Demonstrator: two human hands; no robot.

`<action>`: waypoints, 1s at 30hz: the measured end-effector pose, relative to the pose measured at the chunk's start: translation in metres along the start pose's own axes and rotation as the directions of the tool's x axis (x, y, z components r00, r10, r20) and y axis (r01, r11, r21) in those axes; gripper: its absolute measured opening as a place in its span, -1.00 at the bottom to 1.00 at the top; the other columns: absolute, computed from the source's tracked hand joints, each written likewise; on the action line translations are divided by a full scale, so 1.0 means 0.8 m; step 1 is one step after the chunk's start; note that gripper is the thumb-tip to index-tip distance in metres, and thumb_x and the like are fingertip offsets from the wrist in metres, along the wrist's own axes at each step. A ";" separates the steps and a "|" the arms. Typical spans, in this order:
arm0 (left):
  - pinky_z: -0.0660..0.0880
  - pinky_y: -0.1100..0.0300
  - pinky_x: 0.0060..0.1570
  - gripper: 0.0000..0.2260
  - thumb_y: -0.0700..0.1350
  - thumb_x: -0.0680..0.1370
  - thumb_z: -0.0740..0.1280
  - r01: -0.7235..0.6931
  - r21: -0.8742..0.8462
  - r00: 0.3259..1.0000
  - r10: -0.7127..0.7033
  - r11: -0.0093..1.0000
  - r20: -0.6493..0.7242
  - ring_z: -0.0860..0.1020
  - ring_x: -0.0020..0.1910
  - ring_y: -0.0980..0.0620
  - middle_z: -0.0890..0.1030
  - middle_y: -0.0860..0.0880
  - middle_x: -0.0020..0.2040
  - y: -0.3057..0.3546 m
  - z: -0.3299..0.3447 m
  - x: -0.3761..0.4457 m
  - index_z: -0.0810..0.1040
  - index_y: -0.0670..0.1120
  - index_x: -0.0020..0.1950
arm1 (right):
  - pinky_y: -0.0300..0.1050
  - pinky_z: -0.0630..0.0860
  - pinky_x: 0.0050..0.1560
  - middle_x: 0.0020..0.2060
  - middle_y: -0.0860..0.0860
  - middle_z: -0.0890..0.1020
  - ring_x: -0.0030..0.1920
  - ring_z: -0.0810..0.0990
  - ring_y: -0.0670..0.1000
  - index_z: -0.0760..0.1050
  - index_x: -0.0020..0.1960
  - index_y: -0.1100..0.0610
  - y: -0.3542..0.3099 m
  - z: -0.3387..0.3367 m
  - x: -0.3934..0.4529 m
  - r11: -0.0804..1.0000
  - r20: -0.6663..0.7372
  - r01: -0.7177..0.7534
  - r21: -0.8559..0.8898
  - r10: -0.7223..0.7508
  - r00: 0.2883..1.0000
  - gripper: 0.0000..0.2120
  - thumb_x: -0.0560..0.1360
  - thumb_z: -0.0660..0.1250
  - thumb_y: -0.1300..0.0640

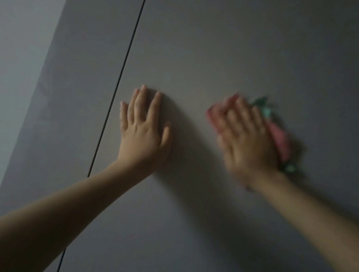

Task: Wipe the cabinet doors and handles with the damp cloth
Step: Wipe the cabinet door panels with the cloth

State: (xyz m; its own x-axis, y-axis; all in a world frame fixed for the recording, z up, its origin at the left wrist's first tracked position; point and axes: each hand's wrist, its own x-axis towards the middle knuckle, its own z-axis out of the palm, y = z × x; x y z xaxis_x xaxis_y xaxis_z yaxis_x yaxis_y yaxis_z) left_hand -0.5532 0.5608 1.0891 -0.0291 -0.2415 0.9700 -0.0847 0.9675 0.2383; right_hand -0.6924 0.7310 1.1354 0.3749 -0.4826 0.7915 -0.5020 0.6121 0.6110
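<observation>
Right hand (249, 139) presses the cloth (281, 140) flat on the door (235, 39); left hand (144, 126) rests flat, fingers straight, nearer the seam (123, 67).

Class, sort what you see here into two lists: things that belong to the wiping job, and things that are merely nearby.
Part of the job:
- pink and green cloth, pressed flat under the right hand
- grey cabinet door being wiped
- left hand, flat against that door

Merely nearby:
- narrow panel left of the dark gap
- pale wall at far left
</observation>
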 end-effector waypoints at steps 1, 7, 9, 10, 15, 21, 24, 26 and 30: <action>-0.31 0.10 0.44 -0.36 0.12 0.47 -0.03 -0.017 0.000 1.000 0.017 1.000 0.002 -0.05 0.53 -0.12 0.06 -0.20 0.54 0.006 0.004 -0.001 0.19 -0.11 0.51 | 0.13 0.07 0.46 0.43 0.15 0.34 0.47 0.21 0.21 0.21 0.50 0.13 -0.015 -0.003 -0.028 0.992 0.046 0.123 0.027 -0.124 0.991 -0.50 0.59 0.01 0.01; -0.38 0.05 0.42 -0.31 0.14 0.45 -0.05 -0.002 0.037 1.000 0.001 0.999 0.031 -0.16 0.53 -0.11 -0.04 -0.20 0.55 0.029 0.022 -0.005 0.06 -0.13 0.54 | 0.04 0.09 0.41 0.43 0.08 0.34 0.44 0.26 0.16 0.22 0.47 0.04 0.061 -0.008 -0.031 0.988 0.043 0.156 0.019 -0.157 0.987 -0.55 0.62 -0.07 -0.02; -0.39 0.06 0.43 -0.30 0.15 0.45 -0.08 -0.009 0.036 1.000 0.009 0.999 0.011 -0.16 0.53 -0.10 -0.03 -0.20 0.55 0.034 0.026 -0.004 0.07 -0.15 0.54 | 0.04 0.10 0.41 0.43 0.11 0.36 0.45 0.27 0.19 0.17 0.51 0.06 0.104 -0.014 0.004 0.983 -0.002 -0.174 -0.052 0.175 0.985 -0.51 0.60 -0.05 -0.02; -0.38 0.07 0.43 -0.30 0.15 0.45 -0.08 -0.021 0.030 1.000 0.021 0.999 0.003 -0.14 0.53 -0.11 -0.01 -0.21 0.55 0.038 0.027 -0.003 0.08 -0.15 0.54 | 0.04 0.08 0.43 0.44 0.10 0.35 0.46 0.25 0.18 0.17 0.52 0.06 0.108 -0.014 0.014 0.949 -0.013 -0.310 -0.059 0.310 0.951 -0.49 0.60 -0.06 -0.03; -0.31 0.04 0.44 -0.34 0.12 0.46 -0.04 -0.085 0.004 0.996 0.085 0.996 0.006 -0.05 0.53 -0.17 0.07 -0.25 0.53 0.075 0.039 -0.002 0.19 -0.15 0.51 | 0.09 0.07 0.46 0.47 0.14 0.28 0.49 0.17 0.21 0.14 0.52 0.14 0.027 -0.017 -0.055 0.978 0.042 -0.208 -0.020 0.209 0.977 -0.46 0.58 -0.02 -0.01; -0.31 0.09 0.44 -0.34 0.13 0.46 -0.06 -0.144 -0.040 0.989 0.145 0.989 0.020 -0.01 0.53 -0.17 0.11 -0.24 0.53 0.120 0.057 -0.003 0.23 -0.15 0.50 | 0.02 0.10 0.41 0.46 0.10 0.30 0.49 0.20 0.12 0.20 0.50 0.12 0.086 -0.031 -0.074 0.999 0.143 0.007 -0.043 -0.001 0.990 -0.47 0.57 0.02 -0.01; -0.34 0.11 0.43 -0.34 0.13 0.45 -0.08 -0.136 -0.064 0.990 0.137 0.989 0.012 -0.02 0.53 -0.15 0.11 -0.22 0.53 0.139 0.068 -0.002 0.22 -0.13 0.50 | 0.07 0.08 0.44 0.43 0.15 0.35 0.46 0.24 0.21 0.19 0.50 0.17 0.131 -0.025 -0.038 0.941 0.020 -0.327 -0.083 0.329 0.944 -0.47 0.58 -0.04 0.00; -0.36 0.13 0.42 -0.33 0.13 0.44 -0.09 -0.134 -0.071 0.991 0.136 0.988 0.016 -0.03 0.53 -0.14 0.09 -0.21 0.53 0.150 0.076 -0.002 0.21 -0.12 0.51 | 0.10 0.10 0.45 0.42 0.16 0.36 0.46 0.25 0.22 0.20 0.50 0.18 0.121 -0.021 -0.042 0.909 -0.030 -0.409 -0.073 0.408 0.912 -0.48 0.59 -0.04 0.00; -0.33 0.07 0.44 -0.32 0.12 0.44 -0.07 -0.149 -0.043 0.988 0.151 0.988 0.026 -0.05 0.53 -0.16 0.09 -0.22 0.54 0.164 0.089 -0.009 0.18 -0.14 0.52 | 0.13 0.06 0.49 0.48 0.13 0.27 0.50 0.15 0.17 0.18 0.51 0.14 0.073 -0.033 -0.126 0.999 0.104 -0.050 -0.004 0.051 0.993 -0.48 0.58 0.03 0.01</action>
State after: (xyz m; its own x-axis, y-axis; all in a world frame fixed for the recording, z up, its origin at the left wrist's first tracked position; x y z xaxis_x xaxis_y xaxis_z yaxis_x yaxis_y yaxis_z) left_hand -0.6354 0.6841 1.1101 -0.0671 -0.0948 0.9932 -0.0366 0.9950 0.0925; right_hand -0.7391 0.8319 1.0918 0.2660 -0.5136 0.8158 -0.5167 0.6384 0.5704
